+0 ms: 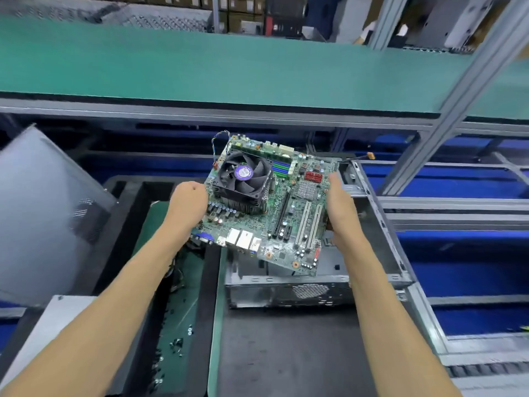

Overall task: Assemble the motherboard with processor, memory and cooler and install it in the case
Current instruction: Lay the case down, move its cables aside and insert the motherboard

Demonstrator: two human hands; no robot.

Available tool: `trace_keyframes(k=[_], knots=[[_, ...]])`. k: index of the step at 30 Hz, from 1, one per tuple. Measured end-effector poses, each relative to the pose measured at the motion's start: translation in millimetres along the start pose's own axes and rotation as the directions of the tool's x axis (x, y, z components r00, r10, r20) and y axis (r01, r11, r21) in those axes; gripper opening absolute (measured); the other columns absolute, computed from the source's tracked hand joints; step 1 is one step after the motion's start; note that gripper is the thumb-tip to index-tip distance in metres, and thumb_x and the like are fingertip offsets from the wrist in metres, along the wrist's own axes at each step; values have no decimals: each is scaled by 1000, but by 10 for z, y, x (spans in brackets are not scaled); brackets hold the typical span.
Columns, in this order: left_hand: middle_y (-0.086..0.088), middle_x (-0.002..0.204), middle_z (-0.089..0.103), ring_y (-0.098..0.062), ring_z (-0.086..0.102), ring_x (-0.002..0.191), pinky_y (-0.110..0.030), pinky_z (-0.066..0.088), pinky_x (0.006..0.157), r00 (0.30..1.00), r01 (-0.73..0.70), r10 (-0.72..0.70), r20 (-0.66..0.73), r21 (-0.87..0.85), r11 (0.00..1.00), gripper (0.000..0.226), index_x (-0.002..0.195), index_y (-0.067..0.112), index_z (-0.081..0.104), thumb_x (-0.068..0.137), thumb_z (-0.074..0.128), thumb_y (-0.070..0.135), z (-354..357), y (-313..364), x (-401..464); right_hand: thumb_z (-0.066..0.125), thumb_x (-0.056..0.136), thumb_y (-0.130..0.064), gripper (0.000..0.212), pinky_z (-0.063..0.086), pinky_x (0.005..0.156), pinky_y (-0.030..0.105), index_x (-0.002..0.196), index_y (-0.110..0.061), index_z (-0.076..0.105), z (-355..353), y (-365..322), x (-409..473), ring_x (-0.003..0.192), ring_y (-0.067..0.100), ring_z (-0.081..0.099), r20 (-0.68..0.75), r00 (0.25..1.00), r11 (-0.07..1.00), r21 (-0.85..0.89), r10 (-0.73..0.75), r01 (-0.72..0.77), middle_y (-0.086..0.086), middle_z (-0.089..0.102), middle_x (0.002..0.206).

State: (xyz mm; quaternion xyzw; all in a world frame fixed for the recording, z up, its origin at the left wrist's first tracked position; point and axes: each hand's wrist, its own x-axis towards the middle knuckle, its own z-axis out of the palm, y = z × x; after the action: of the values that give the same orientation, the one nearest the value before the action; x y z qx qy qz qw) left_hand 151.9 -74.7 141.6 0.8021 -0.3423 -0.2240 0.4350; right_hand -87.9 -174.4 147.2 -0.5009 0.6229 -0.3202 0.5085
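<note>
Motherboard (274,207) held in the air, tilted, above the open metal case (329,282), not touching it. Gripped on its left edge by the left hand (187,203), fingers curled around the board's rim beside the cooler (243,180). Gripped on its right edge by the right hand (339,209), thumb on the top face, remaining fingers hidden beneath the board. Cooler with black fan and purple centre label seated on the board's upper left part. Memory stick (252,149) standing in a slot along the far edge, next to green and blue empty slots. Rear ports (240,239) facing toward the wearer at the near edge. Case lying on its side on the dark tabletop (286,353), perforated vent visible on its near wall. Scattered small screws (174,346) on the green mat (177,282) at left. Grey side panel (43,210) leaning at far left. Green conveyor belt (229,61) running across behind.
</note>
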Motion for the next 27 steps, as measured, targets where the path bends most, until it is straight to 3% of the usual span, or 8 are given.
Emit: trace_keyframes(k=[6, 10, 13, 15, 17, 21, 24, 27], knots=[[-9, 67, 30, -19, 24, 61, -32, 18, 54, 997, 34, -37, 71, 34, 999, 26, 67, 13, 31, 89, 34, -1, 485, 365, -196, 26, 104, -60, 66, 22, 120, 47, 160, -26, 25, -642, 183, 312, 151, 23, 26, 43, 998, 997, -66, -47, 49, -1, 24, 166], [-6, 74, 44, -19, 35, 65, -32, 27, 57, 991, 51, -62, 115, 100, 994, 24, 77, 10, 43, 99, 32, 11, 728, 471, -339, 24, 103, -58, 65, 31, 117, 51, 159, -25, 27, -973, 324, 498, 147, 27, 33, 118, 993, 998, -55, 30, -24, 4, 29, 164], [-10, 83, 50, -21, 42, 70, -33, 33, 59, 986, 97, -110, 126, 103, 990, 25, 82, 6, 46, 101, 31, 12, 842, 500, -389, 22, 102, -64, 71, 56, 88, 50, 159, -23, 25, -1172, 416, 593, 127, 41, 53, 242, 961, 991, -15, 132, -132, 21, 38, 156], [-15, 85, 46, -24, 41, 76, -37, 33, 66, 981, 149, -157, 113, 70, 986, 21, 83, 7, 45, 98, 31, 8, 890, 502, -386, 23, 102, -66, 74, 58, 70, 43, 161, -21, 18, -1276, 469, 634, 106, 43, 61, 318, 934, 985, 5, 164, -175, 32, 37, 151], [-15, 88, 43, -26, 39, 80, -41, 30, 69, 973, 200, -204, 111, 46, 979, 16, 87, 9, 45, 96, 33, 7, 911, 502, -391, 24, 102, -66, 75, 58, 63, 39, 161, -20, 18, -1356, 514, 670, 103, 45, 62, 380, 907, 977, 29, 183, -210, 37, 38, 149], [-16, 86, 49, -27, 45, 80, -41, 34, 74, 962, 241, -240, 132, 9, 971, 20, 85, 5, 49, 98, 36, 11, 931, 487, -404, 22, 101, -69, 74, 60, 65, 35, 146, -16, 49, -1452, 564, 713, 96, 33, 75, 472, 867, 979, 37, 162, -203, 25, 65, 129], [-10, 73, 49, -24, 45, 66, -39, 37, 69, 958, 247, -241, 155, -23, 969, 30, 73, 9, 48, 101, 39, 12, 979, 479, -418, 23, 102, -67, 74, 61, 73, 38, 150, -15, 44, -1479, 615, 715, 101, 33, 73, 478, 865, 972, 87, 151, -218, 24, 67, 127], [-10, 75, 53, -21, 45, 70, -39, 36, 70, 949, 266, -254, 184, -40, 963, 31, 77, 9, 55, 102, 39, 16, 1015, 445, -458, 24, 104, -63, 71, 60, 83, 42, 150, -12, 44, -1492, 598, 704, 108, 34, 70, 456, 879, 966, 135, 138, -222, 21, 67, 127]])
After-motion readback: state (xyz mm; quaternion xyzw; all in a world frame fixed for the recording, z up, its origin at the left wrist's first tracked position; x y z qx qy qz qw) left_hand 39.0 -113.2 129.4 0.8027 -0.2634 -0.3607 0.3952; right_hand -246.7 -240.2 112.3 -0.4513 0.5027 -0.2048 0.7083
